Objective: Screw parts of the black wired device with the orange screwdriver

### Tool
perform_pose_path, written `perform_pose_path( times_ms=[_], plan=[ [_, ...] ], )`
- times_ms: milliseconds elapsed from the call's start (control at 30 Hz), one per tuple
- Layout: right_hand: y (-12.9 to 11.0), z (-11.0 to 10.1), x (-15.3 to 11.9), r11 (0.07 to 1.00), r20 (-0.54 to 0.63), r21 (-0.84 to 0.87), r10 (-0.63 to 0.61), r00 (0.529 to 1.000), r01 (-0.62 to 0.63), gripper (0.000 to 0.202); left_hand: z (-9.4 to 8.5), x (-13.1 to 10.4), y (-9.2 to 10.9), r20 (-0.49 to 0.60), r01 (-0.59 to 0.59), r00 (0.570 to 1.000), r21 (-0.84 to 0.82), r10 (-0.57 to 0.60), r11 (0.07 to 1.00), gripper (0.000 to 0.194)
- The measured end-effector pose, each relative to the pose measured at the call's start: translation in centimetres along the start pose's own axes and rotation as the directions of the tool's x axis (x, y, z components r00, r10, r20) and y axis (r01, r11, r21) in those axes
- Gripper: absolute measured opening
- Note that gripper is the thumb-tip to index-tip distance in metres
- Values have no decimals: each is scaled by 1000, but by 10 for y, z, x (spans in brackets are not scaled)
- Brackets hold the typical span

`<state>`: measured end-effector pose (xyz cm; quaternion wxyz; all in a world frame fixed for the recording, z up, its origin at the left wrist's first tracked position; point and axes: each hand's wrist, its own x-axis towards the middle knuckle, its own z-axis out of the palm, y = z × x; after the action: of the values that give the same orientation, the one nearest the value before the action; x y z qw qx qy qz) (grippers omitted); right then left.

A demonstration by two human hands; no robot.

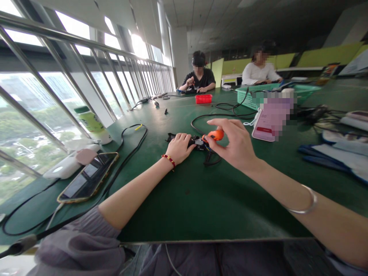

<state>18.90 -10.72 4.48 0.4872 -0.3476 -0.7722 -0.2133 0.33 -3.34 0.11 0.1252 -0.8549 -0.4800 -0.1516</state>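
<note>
My left hand point(180, 148) presses down over a black device point(171, 137) lying on the green table, fingers curled round it. Parts of the device and a few thin wires show beyond the hand. My right hand point(234, 143) is just to the right, thumb and fingers bent about an orange-and-black screwdriver point(216, 135). The index finger is raised off the handle. The handle lies low, pointing toward the device; its tip is hard to make out among the dark parts and a small grey metal piece.
A phone point(89, 178), a white charger-like case point(66, 163) and a green bottle point(92, 124) stand left. Another phone point(271, 119) leans by a green basket point(250, 97). Gloves point(339, 151) lie right. Cables cross the table point(178, 214). A red box point(203, 99) and two people sit farther back.
</note>
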Motion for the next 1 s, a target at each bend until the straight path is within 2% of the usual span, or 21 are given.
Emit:
perform_pose_path(
  times_ms=[233, 500, 767, 1000],
  plan=[
    [0, 0, 0, 1000, -20, -12, 10, 1000, -10, 25, 2, 0, -1, -20, -6, 1000, -14, 6, 1000, 40],
    [-1, 1, -1, 999, -61, 43, -4, 998, 6, 44, 2, 0, -1, -14, -16, 1000, -6, 16, 1000, 41],
    [0, 1, -1, 999, -18, -30, 14, 1000, -14, 26, 2, 0, 0, -15, 1, 1000, 16, 0, 1000, 40],
    [-1, 0, -1, 999, -50, 11, -37, 998, 37, 40, 3, 0, -1, -16, -12, 1000, 18, 13, 1000, 42]
  ],
)
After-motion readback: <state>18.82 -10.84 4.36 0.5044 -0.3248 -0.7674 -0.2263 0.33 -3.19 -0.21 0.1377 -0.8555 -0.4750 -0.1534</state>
